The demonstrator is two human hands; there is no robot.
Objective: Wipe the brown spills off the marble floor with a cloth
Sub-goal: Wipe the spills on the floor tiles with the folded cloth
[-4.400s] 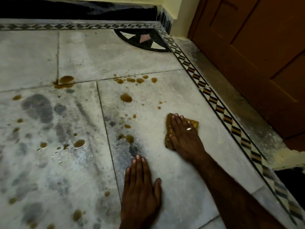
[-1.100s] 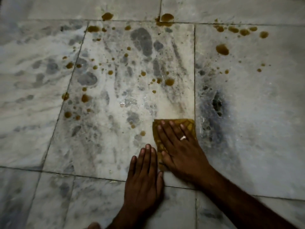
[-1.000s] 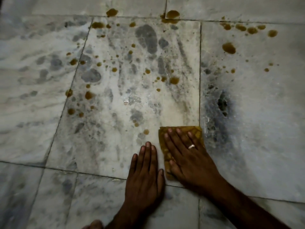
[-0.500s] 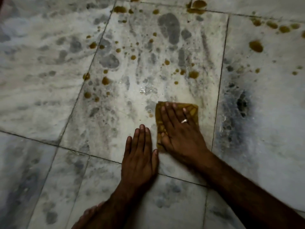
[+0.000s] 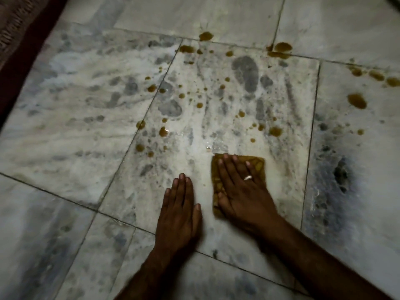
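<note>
1. I see that the cloth (image 5: 257, 167) has gone to the left and a little farther since about one second ago. Then its right edge lay on the joint between two tiles; now it is apart from that joint, on the middle tile.
2. The right hand (image 5: 240, 191) lies flat on the cloth, with the fingers straight and a little spread. It presses the cloth to the marble floor (image 5: 75, 137) and grasps nothing. One finger carries a ring (image 5: 248, 177).
3. The left hand (image 5: 179, 213) rests flat on the bare floor just left of the cloth, not touching it. Its fingers are straight and together.
4. The brown spills (image 5: 357, 101) lie beyond the cloth: many small drops on the same tile, bigger ones on the right tile and along the far joint.
5. I see a dark red rug edge (image 5: 19, 40) at the far left.
</note>
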